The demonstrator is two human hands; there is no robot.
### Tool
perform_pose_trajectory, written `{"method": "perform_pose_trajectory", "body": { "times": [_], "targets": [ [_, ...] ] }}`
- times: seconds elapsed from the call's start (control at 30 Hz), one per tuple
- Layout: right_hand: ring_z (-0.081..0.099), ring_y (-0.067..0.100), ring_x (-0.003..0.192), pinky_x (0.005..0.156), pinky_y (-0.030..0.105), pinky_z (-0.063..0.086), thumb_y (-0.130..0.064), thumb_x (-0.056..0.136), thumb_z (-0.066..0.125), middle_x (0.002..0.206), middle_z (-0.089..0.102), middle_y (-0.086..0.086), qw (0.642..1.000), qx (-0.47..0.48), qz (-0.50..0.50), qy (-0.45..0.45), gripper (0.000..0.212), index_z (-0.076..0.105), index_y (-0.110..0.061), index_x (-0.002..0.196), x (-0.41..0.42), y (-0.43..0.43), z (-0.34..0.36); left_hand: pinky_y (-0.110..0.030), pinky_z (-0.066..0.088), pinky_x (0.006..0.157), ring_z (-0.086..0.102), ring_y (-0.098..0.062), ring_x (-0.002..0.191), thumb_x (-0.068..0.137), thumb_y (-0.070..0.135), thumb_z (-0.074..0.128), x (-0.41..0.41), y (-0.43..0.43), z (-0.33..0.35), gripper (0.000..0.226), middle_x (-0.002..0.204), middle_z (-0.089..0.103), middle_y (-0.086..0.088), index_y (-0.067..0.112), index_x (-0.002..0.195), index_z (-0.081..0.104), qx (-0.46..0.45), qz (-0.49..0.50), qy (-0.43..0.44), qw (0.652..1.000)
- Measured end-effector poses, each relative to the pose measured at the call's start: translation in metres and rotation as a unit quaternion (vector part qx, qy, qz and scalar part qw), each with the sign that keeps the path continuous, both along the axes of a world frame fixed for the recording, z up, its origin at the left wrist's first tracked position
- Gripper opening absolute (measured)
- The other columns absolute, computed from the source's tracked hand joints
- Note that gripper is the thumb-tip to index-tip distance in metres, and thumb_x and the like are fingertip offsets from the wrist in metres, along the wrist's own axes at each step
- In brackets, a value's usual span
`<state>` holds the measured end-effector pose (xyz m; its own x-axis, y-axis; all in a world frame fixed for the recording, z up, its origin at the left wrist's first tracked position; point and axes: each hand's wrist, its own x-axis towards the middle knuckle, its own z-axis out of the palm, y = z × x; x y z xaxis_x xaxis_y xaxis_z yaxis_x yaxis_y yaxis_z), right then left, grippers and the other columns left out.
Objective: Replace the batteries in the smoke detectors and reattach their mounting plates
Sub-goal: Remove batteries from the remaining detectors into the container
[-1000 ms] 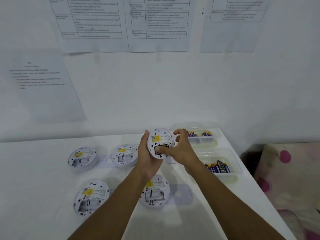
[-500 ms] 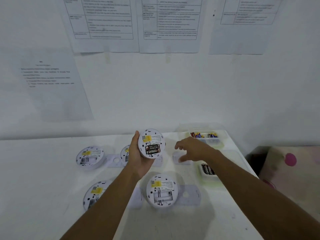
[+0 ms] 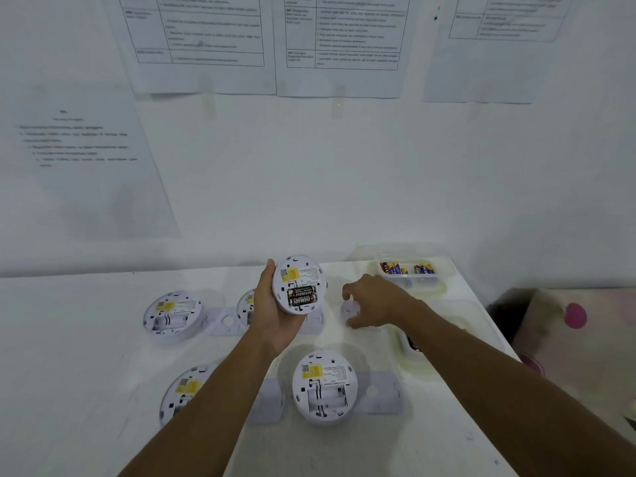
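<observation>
While the left hand [image 3: 275,318] gripped a smoke detector [image 3: 298,280] by its rim above the white table [image 3: 69,373], thumb along the left edge and fingers curled behind, the unit's back faced the camera with black batteries [image 3: 303,297] seated in its bay under a yellow label. The right hand [image 3: 373,299] hung low just to the right of it, thumb and curled fingers arched round a small white mounting plate [image 3: 347,309] that lay on the table; whether they touched or pinched it could not be told. Directly below the held unit, a front detector [image 3: 323,387] lay back-up with its battery bay empty, and a second plate [image 3: 378,390] lay just to its right. A far-left detector [image 3: 172,315] lay back-up with a third plate [image 3: 223,320] beside it. Behind the left hand, a half-hidden detector [image 3: 247,304] showed only its left edge. The left forearm crossed over a near-left detector [image 3: 182,390]. At the table's far right corner stood a clear tub [image 3: 444,270] holding loose batteries [image 3: 407,269]. A nearer tub [image 3: 475,318] sat partly under the right forearm, with one dark cell visible inside. Printed sheets [image 3: 344,46] were taped to the wall behind.
</observation>
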<state>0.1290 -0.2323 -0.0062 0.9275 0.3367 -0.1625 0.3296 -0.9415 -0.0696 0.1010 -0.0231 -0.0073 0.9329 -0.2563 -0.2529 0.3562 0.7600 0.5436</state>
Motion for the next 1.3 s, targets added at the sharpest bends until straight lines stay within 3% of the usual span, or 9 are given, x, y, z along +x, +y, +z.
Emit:
{"method": "perform_pose_trajectory", "body": {
  "times": [0.13, 0.27, 0.4, 0.57, 0.7, 0.87, 1.03, 1.17, 1.3],
  "targets": [
    [0.058, 0.013, 0.063, 0.064, 0.026, 0.050, -0.039, 0.086, 0.058, 0.075, 0.067, -0.002, 0.994, 0.092, -0.023, -0.045, 0.022, 0.065, -0.018, 0.086, -0.003, 0.003, 0.004, -0.050, 0.031, 0.115, 0.044, -0.040, 0.134, 0.091, 0.052, 0.047, 0.002, 0.004, -0.003, 0.061, 0.140, 0.054, -0.020, 0.011, 0.135, 0.056, 0.002, 0.006, -0.001, 1.000],
    [0.064, 0.011, 0.059, 0.056, 0.024, 0.049, -0.018, 0.091, 0.057, 0.067, 0.069, -0.002, 0.962, 0.250, -0.077, -0.081, 0.020, 0.068, -0.011, 0.076, -0.007, 0.005, 0.009, -0.048, 0.031, 0.115, 0.044, -0.037, 0.135, 0.092, 0.050, 0.048, 0.003, 0.009, -0.002, 0.053, 0.139, 0.055, -0.018, 0.013, 0.127, 0.060, 0.001, 0.027, -0.004, 1.000],
    [0.052, -0.003, 0.053, 0.053, 0.008, 0.038, -0.013, 0.092, 0.059, 0.064, 0.062, -0.008, 0.865, 0.463, -0.185, -0.058, 0.019, 0.068, -0.010, 0.076, -0.016, 0.012, 0.021, -0.047, 0.030, 0.116, 0.043, -0.036, 0.136, 0.093, 0.051, 0.046, 0.003, 0.012, -0.003, 0.060, 0.142, 0.051, -0.020, 0.011, 0.137, 0.053, 0.007, 0.035, -0.003, 0.999],
    [0.072, 0.026, 0.078, 0.069, 0.037, 0.056, -0.005, 0.092, 0.060, 0.081, 0.072, 0.011, 0.713, 0.671, -0.200, 0.037, 0.009, 0.066, -0.009, 0.097, -0.037, 0.026, 0.040, -0.047, 0.032, 0.115, 0.052, -0.033, 0.123, 0.094, 0.049, 0.045, -0.004, 0.003, 0.000, 0.054, 0.139, 0.054, -0.020, 0.010, 0.126, 0.063, 0.005, 0.027, -0.021, 0.999],
    [0.066, 0.023, 0.074, 0.070, 0.040, 0.054, -0.002, 0.087, 0.066, 0.072, 0.068, 0.007, 0.667, 0.718, -0.197, 0.030, 0.015, 0.062, -0.011, 0.098, -0.048, 0.040, 0.049, -0.048, 0.037, 0.110, 0.050, -0.035, 0.128, 0.096, 0.052, 0.041, -0.011, -0.010, 0.004, 0.060, 0.139, 0.054, -0.019, 0.010, 0.138, 0.053, -0.003, -0.002, -0.031, 1.000],
    [0.062, 0.015, 0.066, 0.066, 0.030, 0.050, -0.007, 0.082, 0.074, 0.063, 0.069, 0.002, 0.698, 0.683, -0.200, -0.076, 0.012, 0.063, -0.011, 0.083, -0.057, 0.058, 0.044, -0.046, 0.038, 0.109, 0.056, -0.033, 0.118, 0.096, 0.053, 0.041, -0.020, -0.022, 0.009, 0.059, 0.133, 0.059, -0.019, 0.010, 0.133, 0.058, 0.026, -0.016, -0.044, 0.999],
    [0.061, 0.001, 0.070, 0.064, 0.013, 0.046, -0.010, 0.081, 0.072, 0.084, 0.070, -0.012, 0.780, 0.563, -0.164, -0.219, 0.009, 0.071, -0.018, 0.084, -0.064, 0.071, 0.030, -0.043, 0.041, 0.102, 0.056, -0.032, 0.115, 0.096, 0.055, 0.040, -0.026, -0.022, 0.012, 0.061, 0.127, 0.061, -0.018, 0.009, 0.133, 0.057, 0.013, -0.018, -0.029, 0.999],
    [0.060, 0.005, 0.101, 0.080, 0.029, 0.053, -0.031, 0.086, 0.062, 0.112, 0.065, -0.008, 0.828, 0.488, -0.124, -0.247, 0.023, 0.073, -0.026, 0.105, -0.072, 0.080, 0.019, -0.037, 0.053, 0.087, 0.061, -0.028, 0.107, 0.093, 0.057, 0.043, -0.030, -0.018, 0.013, 0.061, 0.121, 0.063, -0.015, 0.011, 0.130, 0.059, 0.005, -0.020, -0.017, 1.000],
    [0.054, 0.009, 0.113, 0.093, 0.027, 0.048, -0.040, 0.081, 0.069, 0.125, 0.057, -0.008, 0.850, 0.454, -0.123, -0.238, 0.034, 0.071, -0.027, 0.112, -0.084, 0.086, 0.021, -0.036, 0.059, 0.084, 0.066, -0.026, 0.107, 0.093, 0.060, 0.043, -0.033, -0.014, 0.014, 0.064, 0.129, 0.063, -0.014, 0.011, 0.131, 0.060, 0.015, -0.029, -0.003, 0.999]
  ]
}}
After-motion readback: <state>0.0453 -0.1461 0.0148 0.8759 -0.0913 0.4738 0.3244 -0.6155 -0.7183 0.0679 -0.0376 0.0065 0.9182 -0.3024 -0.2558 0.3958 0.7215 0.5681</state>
